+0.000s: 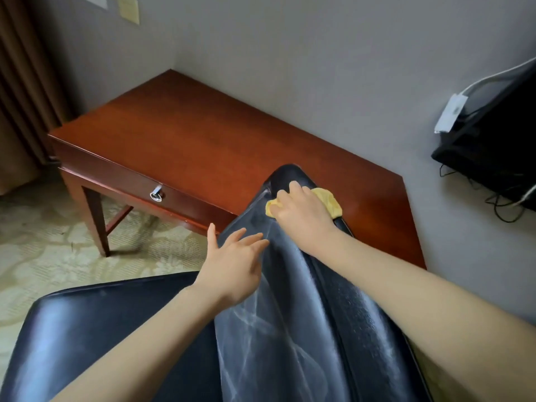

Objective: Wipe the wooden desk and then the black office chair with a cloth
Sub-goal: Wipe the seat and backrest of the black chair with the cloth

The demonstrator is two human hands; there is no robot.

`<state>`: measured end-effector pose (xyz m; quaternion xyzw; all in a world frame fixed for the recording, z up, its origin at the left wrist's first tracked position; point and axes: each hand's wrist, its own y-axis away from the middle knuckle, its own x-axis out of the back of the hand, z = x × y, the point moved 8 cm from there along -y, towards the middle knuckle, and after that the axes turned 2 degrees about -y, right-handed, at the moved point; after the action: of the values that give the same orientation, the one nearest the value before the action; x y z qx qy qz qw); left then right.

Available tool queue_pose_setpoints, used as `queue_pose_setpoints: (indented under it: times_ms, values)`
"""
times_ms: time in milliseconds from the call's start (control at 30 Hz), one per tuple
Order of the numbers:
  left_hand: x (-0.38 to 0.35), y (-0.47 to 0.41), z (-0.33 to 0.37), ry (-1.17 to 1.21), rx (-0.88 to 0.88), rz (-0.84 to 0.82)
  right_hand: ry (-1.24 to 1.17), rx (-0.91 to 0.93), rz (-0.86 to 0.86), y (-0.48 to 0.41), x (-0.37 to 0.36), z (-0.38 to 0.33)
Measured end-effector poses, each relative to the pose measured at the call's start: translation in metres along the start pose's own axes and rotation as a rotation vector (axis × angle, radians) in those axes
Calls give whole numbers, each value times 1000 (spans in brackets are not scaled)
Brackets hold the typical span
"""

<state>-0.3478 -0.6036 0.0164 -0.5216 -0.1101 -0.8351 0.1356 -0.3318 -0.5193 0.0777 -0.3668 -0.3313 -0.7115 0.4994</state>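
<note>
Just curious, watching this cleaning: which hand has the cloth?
The right hand, gripping the yellow cloth atop the black chair; the left hand holds nothing.

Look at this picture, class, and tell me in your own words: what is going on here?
A person is wiping the black office chair. The right hand grips a yellow cloth against the top of the chair's backrest. The left hand, fingers straight, lies at the backrest's side edge. Pale streaks show on the backrest. The wooden desk stands just behind the chair, in the corner of the room.
</note>
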Motion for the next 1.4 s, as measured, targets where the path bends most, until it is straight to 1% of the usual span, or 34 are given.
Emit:
queue_pose_setpoints:
  times_ms: [100, 200, 267, 367, 533, 667, 767, 833, 967, 1067, 1167, 1233, 1300, 1400]
  values:
    - [-4, -10, 6, 9, 3, -71, 75, 22, 52, 51, 19, 0]
    - [-7, -20, 14, 20, -6, -120, -80, -1, 199, 91, 27, 8]
    - [-9, -25, 20, 23, -23, -129, -187, -78, 269, 104, 32, 21]
    - [-15, -28, 26, 37, -57, -133, -295, -161, 295, 106, 31, 33]
    - [-19, -34, 24, 101, -74, -91, -286, -167, 340, 65, 31, 57]
    - [-19, -35, 17, 120, -109, -100, -258, -199, 216, -2, 21, 76]
    - [-18, -38, 10, 139, -115, -89, -161, -137, 113, -60, 7, 71]
    - [-18, -38, 7, 126, -123, -86, -75, -88, 52, -90, -2, 59]
    - [-27, -39, 8, 117, -136, -78, 45, -7, -153, -129, -41, 23]
    - [-38, -42, 3, 197, -112, -108, 40, 82, -294, -142, -72, -16]
    - [-45, -42, 1, 227, -109, -141, -9, 169, -394, -144, -92, -46]
    - [-47, -42, 0, 218, -112, -151, -37, 188, -438, -145, -95, -50]
    - [-47, -43, 0, 203, -116, -168, -49, 184, -448, -145, -91, -42]
    - [-47, -45, -2, 175, -115, -204, -44, 168, -383, -141, -72, -23]
